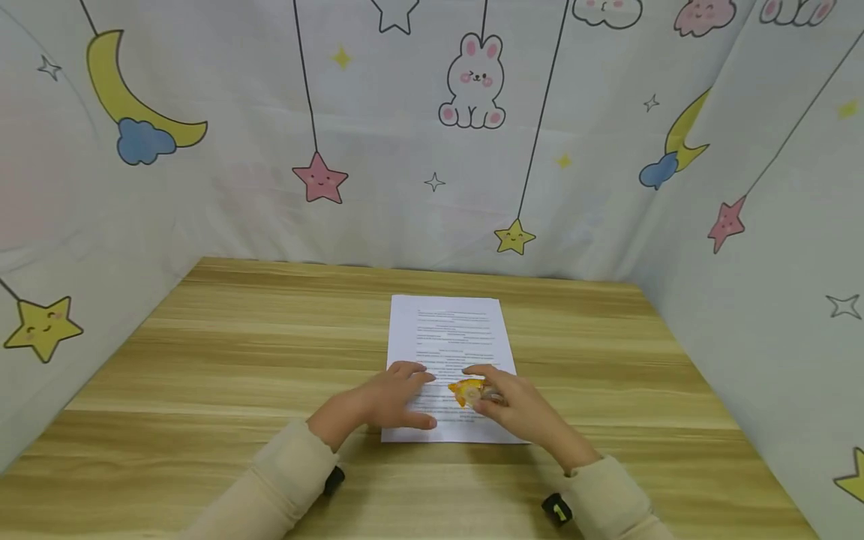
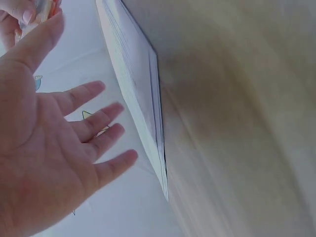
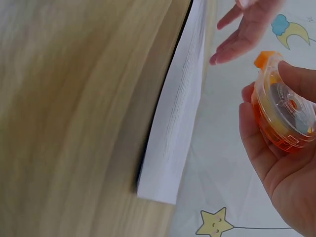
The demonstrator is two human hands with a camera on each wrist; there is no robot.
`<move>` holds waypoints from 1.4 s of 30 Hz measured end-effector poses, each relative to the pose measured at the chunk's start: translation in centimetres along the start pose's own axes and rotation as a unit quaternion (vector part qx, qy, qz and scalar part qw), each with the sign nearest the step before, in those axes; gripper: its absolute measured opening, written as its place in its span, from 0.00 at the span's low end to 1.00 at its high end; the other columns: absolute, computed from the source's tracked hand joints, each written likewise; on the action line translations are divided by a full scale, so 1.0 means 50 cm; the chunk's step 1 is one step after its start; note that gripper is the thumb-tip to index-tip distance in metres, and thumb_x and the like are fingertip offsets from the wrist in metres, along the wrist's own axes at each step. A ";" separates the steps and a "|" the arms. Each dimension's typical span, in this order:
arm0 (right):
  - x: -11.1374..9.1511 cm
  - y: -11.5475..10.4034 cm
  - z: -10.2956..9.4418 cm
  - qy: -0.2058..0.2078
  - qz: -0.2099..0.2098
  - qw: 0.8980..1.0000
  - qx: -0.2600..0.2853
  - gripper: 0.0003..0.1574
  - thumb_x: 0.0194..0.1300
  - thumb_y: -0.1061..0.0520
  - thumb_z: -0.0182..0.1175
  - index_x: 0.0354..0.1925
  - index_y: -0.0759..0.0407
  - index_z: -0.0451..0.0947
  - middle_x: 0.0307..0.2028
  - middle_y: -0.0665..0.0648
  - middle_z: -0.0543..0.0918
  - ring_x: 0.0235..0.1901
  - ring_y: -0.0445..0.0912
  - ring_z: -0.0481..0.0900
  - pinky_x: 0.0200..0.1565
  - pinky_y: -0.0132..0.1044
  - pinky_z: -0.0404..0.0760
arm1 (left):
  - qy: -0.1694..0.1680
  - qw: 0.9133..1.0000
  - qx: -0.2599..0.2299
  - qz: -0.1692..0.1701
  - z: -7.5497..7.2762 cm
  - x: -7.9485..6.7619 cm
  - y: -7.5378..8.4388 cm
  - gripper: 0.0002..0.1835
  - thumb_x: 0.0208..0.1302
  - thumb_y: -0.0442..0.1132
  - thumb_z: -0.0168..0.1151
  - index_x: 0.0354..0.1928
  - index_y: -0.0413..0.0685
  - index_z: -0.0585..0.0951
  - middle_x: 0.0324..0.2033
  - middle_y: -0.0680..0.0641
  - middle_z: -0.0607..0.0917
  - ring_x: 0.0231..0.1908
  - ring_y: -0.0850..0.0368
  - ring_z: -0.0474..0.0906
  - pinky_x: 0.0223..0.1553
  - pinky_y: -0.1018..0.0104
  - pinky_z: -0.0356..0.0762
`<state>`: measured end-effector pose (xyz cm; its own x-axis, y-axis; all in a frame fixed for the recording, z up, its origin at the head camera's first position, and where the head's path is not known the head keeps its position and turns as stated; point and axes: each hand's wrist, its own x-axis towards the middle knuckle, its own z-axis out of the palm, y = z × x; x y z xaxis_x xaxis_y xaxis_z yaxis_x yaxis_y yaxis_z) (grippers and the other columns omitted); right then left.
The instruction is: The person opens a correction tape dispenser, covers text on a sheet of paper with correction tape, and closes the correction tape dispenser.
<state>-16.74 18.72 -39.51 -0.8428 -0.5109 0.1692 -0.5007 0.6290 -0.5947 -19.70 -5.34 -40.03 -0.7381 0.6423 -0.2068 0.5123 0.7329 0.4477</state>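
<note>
In the right wrist view an orange, see-through correction tape (image 3: 281, 116) lies between the right thumb and fingers. The right hand (image 1: 520, 409) holds it over the lower right part of a sheet of printed paper (image 1: 445, 322). The left hand (image 1: 391, 397) hovers over the sheet's lower left with its fingers spread. Nothing is between the fingers of the left hand (image 2: 54, 143) in the left wrist view. Several sheets seem stacked under the top page, seen along their edge (image 2: 148, 98).
The paper lies on a wood-grain table (image 1: 270, 337). A white cloth backdrop (image 1: 405, 135) with moons, stars and a rabbit stands behind the table and at both sides. Black wrist devices (image 1: 556, 510) show under the cream sleeves (image 1: 617, 495).
</note>
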 end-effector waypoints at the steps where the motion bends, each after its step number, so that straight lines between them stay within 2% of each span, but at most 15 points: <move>1: 0.001 -0.001 0.002 0.008 0.011 1.000 0.010 0.22 0.61 0.55 0.60 0.54 0.54 0.70 0.48 0.56 0.81 0.44 0.45 0.79 0.43 0.35 0.78 | 0.005 1.000 -0.017 0.012 0.002 0.001 0.000 0.38 0.58 0.60 0.58 0.65 0.45 0.64 0.65 0.42 0.63 0.67 0.46 0.55 0.64 0.51 0.60; 4: 0.003 -0.004 0.007 0.031 0.033 0.998 0.047 0.19 0.62 0.52 0.59 0.50 0.55 0.69 0.45 0.57 0.81 0.38 0.42 0.76 0.40 0.33 0.75 | 0.018 0.995 -0.084 0.050 0.004 0.006 0.002 0.32 0.62 0.58 0.54 0.61 0.45 0.68 0.61 0.45 0.70 0.63 0.49 0.63 0.61 0.53 0.65; 9: 0.010 -0.010 0.007 0.053 0.039 0.993 0.099 0.18 0.61 0.54 0.60 0.48 0.57 0.69 0.43 0.58 0.80 0.36 0.41 0.75 0.38 0.31 0.74 | 0.046 0.978 -0.170 0.110 -0.002 0.014 0.013 0.22 0.66 0.54 0.51 0.52 0.46 0.75 0.50 0.49 0.80 0.55 0.54 0.74 0.54 0.54 0.72; 16: 0.016 -0.022 0.003 0.036 0.019 0.991 0.127 0.19 0.63 0.53 0.58 0.49 0.58 0.67 0.44 0.59 0.79 0.36 0.39 0.76 0.37 0.30 0.76 | 0.079 0.966 -0.215 0.118 -0.008 0.013 0.022 0.12 0.67 0.50 0.51 0.42 0.51 0.77 0.42 0.53 0.83 0.46 0.60 0.78 0.46 0.65 0.76; 19: 0.016 -0.024 0.002 0.016 0.017 0.992 0.127 0.23 0.61 0.54 0.60 0.50 0.60 0.63 0.46 0.61 0.77 0.38 0.42 0.75 0.38 0.31 0.76 | 0.081 0.964 -0.224 0.119 -0.008 0.012 0.021 0.11 0.67 0.49 0.51 0.39 0.52 0.77 0.39 0.53 0.83 0.43 0.60 0.78 0.41 0.70 0.76; 21: 0.015 -0.025 0.003 0.006 0.021 0.994 0.111 0.28 0.59 0.54 0.62 0.52 0.60 0.61 0.48 0.62 0.74 0.40 0.44 0.74 0.40 0.33 0.76 | 0.079 0.964 -0.222 0.121 -0.007 0.012 0.019 0.10 0.67 0.49 0.52 0.38 0.51 0.77 0.38 0.53 0.83 0.41 0.61 0.78 0.38 0.71 0.75; 26: 0.012 -0.027 0.013 0.017 0.022 1.000 0.013 0.41 0.52 0.54 0.69 0.56 0.59 0.55 0.49 0.63 0.71 0.45 0.49 0.73 0.43 0.41 0.75 | 0.080 0.968 -0.209 0.117 -0.005 0.011 0.016 0.10 0.66 0.48 0.53 0.37 0.51 0.78 0.37 0.53 0.83 0.39 0.63 0.77 0.36 0.72 0.74; 30: 0.007 -0.028 0.023 0.030 0.002 0.997 -0.076 0.46 0.48 0.49 0.71 0.55 0.58 0.53 0.48 0.63 0.73 0.44 0.49 0.76 0.40 0.41 0.77 | 0.085 0.970 -0.197 0.116 -0.006 0.011 0.017 0.10 0.66 0.47 0.54 0.36 0.51 0.78 0.35 0.53 0.84 0.34 0.65 0.75 0.33 0.73 0.74; 36: 0.007 -0.024 0.028 0.077 -0.067 0.981 -0.166 0.40 0.50 0.49 0.69 0.53 0.61 0.59 0.44 0.56 0.74 0.34 0.41 0.73 0.32 0.30 0.75 | 0.086 0.974 -0.176 0.113 -0.008 0.012 0.018 0.10 0.66 0.47 0.54 0.34 0.50 0.78 0.33 0.54 0.84 0.30 0.66 0.73 0.30 0.74 0.72; 39: 0.009 -0.020 0.029 0.097 -0.090 0.974 -0.184 0.36 0.50 0.52 0.69 0.52 0.62 0.62 0.43 0.55 0.72 0.34 0.40 0.71 0.33 0.29 0.74 | 0.088 0.975 -0.170 0.117 -0.009 0.011 0.017 0.10 0.65 0.48 0.54 0.34 0.50 0.78 0.32 0.54 0.84 0.29 0.66 0.73 0.30 0.73 0.72; 42: 0.010 -0.018 0.029 0.109 -0.099 0.971 -0.186 0.35 0.49 0.53 0.69 0.51 0.63 0.65 0.43 0.54 0.73 0.36 0.40 0.71 0.35 0.30 0.75 | 0.092 0.976 -0.158 0.119 -0.011 0.011 0.017 0.10 0.65 0.48 0.55 0.32 0.50 0.78 0.29 0.56 0.83 0.27 0.67 0.72 0.29 0.74 0.72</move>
<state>-16.42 17.04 -40.03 -0.7246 -0.5326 0.4374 -0.6593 0.7206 -0.2148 -19.91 -4.50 -39.28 -0.6961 0.7133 0.0815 0.5388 0.4439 0.7160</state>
